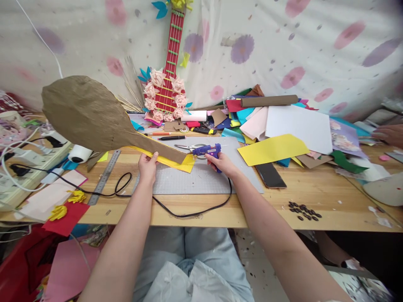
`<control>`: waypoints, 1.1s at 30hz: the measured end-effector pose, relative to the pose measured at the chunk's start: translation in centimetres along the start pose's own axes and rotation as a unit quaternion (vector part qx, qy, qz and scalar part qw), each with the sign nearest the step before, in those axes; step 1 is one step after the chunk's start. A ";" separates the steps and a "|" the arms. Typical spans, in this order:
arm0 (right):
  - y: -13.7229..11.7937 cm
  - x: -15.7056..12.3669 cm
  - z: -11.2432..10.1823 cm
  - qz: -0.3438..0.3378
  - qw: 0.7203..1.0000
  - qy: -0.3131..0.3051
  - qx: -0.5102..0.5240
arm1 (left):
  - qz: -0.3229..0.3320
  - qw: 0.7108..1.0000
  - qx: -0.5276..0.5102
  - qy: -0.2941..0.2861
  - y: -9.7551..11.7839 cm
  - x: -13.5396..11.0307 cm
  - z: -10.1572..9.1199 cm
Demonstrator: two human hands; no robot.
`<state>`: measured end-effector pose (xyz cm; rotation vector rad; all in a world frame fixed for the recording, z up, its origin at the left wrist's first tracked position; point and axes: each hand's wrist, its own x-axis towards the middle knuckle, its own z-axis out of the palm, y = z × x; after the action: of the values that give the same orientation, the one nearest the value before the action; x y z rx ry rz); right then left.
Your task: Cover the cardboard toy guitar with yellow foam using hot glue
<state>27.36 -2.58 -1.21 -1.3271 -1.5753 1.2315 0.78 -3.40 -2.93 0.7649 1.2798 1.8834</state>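
Note:
My left hand [147,167] is closed around the neck of a large paddle-shaped brown paper piece [91,115], whose round end rises to the left. Along that neck lies a strip of yellow paper [185,166], sticking out past the brown end. In my right hand [223,162] is a blue hot glue gun [206,149], its nozzle pointing left at the yellow tip; whether they touch I cannot tell. Scissors [189,147] lie behind the gun, partly hidden. Beneath both hands is a grey cutting mat [195,181].
A red paper guitar with pink flowers [170,90] stands at the back. Coloured sheets, including a yellow one [272,150], pile up right of a phone [270,175]. A black cord [192,215] loops in front. Left are a steel ruler [105,176] and power strip [34,167]. Another person's hand [388,135] shows far right.

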 end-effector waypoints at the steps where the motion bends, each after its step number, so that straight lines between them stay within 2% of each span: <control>1: 0.1 0.1 0.0 0.001 1.000 0.001 -0.003 | -0.002 1.000 0.003 0.002 0.0 0.0 0.0; 25: 0.5 0.4 0.2 -0.007 1.000 0.012 -0.021 | -0.006 1.000 0.003 0.005 0.3 -0.2 0.1; 33: -0.2 0.0 0.1 -0.002 0.999 0.028 -0.026 | -0.005 1.000 0.008 -0.004 0.4 -0.2 0.2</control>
<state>27.25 -2.59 -1.02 -1.3785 -1.5799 1.1489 0.95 -3.60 -2.54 0.7722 1.2938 1.8627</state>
